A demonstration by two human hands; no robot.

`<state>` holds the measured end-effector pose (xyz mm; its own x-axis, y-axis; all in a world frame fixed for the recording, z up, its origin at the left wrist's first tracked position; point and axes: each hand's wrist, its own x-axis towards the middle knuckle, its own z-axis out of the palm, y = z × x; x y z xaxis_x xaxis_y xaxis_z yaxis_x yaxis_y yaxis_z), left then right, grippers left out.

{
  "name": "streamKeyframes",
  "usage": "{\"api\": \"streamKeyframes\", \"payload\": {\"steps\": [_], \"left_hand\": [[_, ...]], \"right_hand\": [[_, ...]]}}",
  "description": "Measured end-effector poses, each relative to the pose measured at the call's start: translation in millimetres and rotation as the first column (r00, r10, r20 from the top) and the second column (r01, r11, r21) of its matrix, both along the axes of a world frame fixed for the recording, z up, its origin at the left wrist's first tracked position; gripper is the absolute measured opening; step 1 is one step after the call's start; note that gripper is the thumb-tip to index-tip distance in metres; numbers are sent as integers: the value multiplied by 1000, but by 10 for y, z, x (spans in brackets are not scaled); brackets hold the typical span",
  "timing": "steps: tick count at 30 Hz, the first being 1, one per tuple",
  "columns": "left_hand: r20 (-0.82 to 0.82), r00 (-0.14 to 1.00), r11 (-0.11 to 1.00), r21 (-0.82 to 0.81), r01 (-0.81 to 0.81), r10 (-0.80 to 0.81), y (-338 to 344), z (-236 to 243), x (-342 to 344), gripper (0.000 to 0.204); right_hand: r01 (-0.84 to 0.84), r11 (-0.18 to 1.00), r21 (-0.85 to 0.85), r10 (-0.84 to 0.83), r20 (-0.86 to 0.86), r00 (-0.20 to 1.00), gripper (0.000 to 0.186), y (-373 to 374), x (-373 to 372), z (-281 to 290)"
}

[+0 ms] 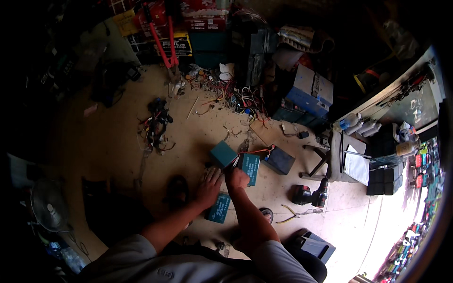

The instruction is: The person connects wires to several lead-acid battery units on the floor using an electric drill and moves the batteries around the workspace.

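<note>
Though at 1 teal block [252,165], right hand [238,178], grip unclear.

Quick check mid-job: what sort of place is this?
Probably a small repair workshop, judging by the cordless drill, the red-handled cutter and the heap of tangled loose wires.

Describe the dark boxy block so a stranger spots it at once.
On the tan floor, the person's right hand is at a teal, white-printed, boxy battery. Just right of it lies the dark boxy block, set apart from its teal neighbours by its dark top, with orange-red wire at its far corner.
</note>
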<state>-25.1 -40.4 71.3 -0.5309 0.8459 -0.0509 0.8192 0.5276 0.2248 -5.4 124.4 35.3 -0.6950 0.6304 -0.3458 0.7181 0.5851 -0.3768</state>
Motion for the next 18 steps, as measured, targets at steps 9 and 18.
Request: {"api": "streamKeyframes", "payload": {"steps": [9,18], "left_hand": [[-396,847,927,-268,264,-356,814,-168,-1176,57],[137,878,800,-365,475,-459,1405,85,-1683,104]], "right_hand": [[354,929,-109,-341,125,932,60,147,-43,352],[200,603,-772,-108,169,980,25,1740,888,515]]}}
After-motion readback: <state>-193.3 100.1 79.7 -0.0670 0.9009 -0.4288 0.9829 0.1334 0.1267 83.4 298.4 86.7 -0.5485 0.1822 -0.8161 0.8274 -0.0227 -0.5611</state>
